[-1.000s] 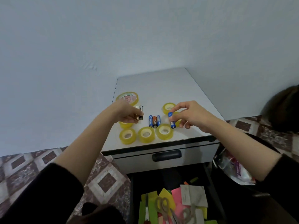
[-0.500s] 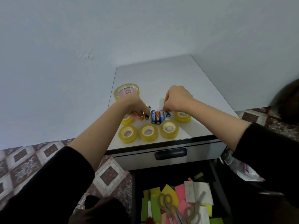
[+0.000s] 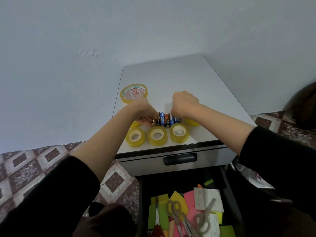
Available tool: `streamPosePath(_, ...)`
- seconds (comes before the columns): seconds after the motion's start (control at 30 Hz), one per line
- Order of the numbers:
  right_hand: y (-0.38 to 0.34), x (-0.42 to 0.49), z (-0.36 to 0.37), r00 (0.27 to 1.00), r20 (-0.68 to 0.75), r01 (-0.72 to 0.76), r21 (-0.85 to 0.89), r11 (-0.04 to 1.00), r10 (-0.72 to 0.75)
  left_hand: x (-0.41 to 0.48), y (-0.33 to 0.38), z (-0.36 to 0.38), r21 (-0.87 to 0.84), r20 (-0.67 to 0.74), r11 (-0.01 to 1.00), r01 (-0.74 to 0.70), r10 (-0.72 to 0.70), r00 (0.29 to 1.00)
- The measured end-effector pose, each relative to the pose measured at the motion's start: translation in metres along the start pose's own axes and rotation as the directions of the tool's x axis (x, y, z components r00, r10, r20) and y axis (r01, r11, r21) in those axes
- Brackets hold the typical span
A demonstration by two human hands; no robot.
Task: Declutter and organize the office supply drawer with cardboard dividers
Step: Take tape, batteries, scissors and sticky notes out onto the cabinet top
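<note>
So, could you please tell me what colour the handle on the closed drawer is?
The handle is black, seen best in the head view.

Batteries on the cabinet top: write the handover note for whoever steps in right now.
Left hand grips the batteries at the row's left end; right hand pinches its right end.
Row lies on the cabinet top behind three small tape rolls; large tape roll behind the left hand.
Done: tape and batteries are out and grouped.
Left: open drawer holds scissors and sticky notes, unsorted; no cardboard dividers in view.
</note>
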State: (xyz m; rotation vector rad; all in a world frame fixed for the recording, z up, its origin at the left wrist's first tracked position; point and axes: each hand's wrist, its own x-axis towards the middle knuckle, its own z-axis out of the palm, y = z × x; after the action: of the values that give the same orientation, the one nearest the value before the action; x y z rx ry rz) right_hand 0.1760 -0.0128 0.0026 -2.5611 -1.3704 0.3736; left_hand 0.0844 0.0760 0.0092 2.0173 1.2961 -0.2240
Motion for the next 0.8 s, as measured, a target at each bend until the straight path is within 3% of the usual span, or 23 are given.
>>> streamPosePath(0.57, 0.001, 0.004, 0.002, 1.0, -0.012, 0.019, 0.003, 1.0, -0.019, 0.0, -0.006, -0.002, 0.026, -0.094, 1.0, -0.009, 0.011, 0.995)
streamPosePath(0.73, 0.003, 0.008, 0.006, 1.0, -0.006, 0.025, 0.02, 0.999, -0.025, -0.003, -0.003, -0.002, 0.079, -0.235, 0.988, -0.13, 0.145, 0.961)
streamPosePath(0.8, 0.003, 0.01, 0.008, 0.999, -0.006, 0.032, 0.019, 0.999, -0.032, -0.007, -0.002, 0.001, 0.125, -0.188, 0.979, -0.161, 0.183, 0.965)
